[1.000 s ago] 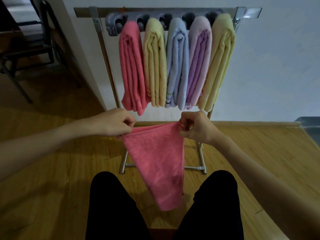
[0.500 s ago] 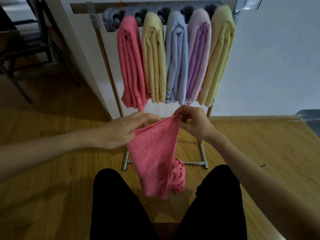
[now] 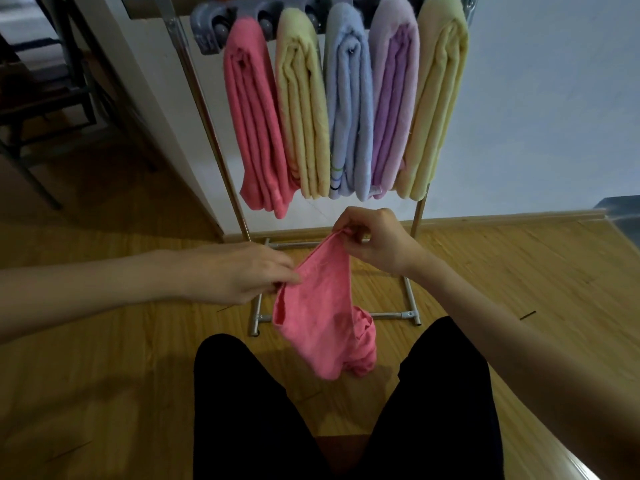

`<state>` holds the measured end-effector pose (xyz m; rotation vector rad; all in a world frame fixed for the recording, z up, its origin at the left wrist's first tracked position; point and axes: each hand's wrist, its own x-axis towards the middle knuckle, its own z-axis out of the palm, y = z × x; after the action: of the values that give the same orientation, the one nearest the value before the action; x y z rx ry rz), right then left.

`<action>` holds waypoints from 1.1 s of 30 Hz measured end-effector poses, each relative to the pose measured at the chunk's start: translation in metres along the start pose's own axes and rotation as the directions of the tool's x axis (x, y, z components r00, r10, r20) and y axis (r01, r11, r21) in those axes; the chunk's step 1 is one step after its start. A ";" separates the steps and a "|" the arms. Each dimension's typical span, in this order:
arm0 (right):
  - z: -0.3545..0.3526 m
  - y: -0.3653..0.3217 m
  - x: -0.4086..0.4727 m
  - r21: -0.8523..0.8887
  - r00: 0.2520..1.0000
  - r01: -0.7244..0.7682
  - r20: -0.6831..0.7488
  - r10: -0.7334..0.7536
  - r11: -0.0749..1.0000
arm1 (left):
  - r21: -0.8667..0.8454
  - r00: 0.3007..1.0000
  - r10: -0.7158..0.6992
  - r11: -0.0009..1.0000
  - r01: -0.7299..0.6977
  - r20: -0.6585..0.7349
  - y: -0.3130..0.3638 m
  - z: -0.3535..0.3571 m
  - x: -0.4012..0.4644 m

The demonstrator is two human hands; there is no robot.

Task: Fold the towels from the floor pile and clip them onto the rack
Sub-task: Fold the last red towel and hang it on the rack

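pink towel (image 3: 318, 320), yellow towel (image 3: 304, 109), blue towel (image 3: 349, 109), lilac towel (image 3: 393, 98)

You had six towels in view: five hung folded on the one rack (image 3: 207, 109) beyond your grip, namely one pink, two yellow, one blue and one purple, and one pink towel (image 3: 318, 317) pinched between your two hands.

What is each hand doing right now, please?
Left hand: pinching the pink towel's edge.
Right hand: pinching the same towel's top corner.
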<state>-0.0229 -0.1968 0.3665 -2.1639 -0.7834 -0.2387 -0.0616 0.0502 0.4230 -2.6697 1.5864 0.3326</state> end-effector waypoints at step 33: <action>-0.012 -0.017 -0.011 0.140 0.985 -0.025 0.172 0.000 0.990 | 0.101 0.848 -0.071 0.984 0.145 -0.525 0.011 0.010 0.027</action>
<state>-0.0411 -0.2020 0.3807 -2.0724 -0.8567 0.0115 -0.0606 0.0229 0.4095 -2.8702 1.4691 -0.5360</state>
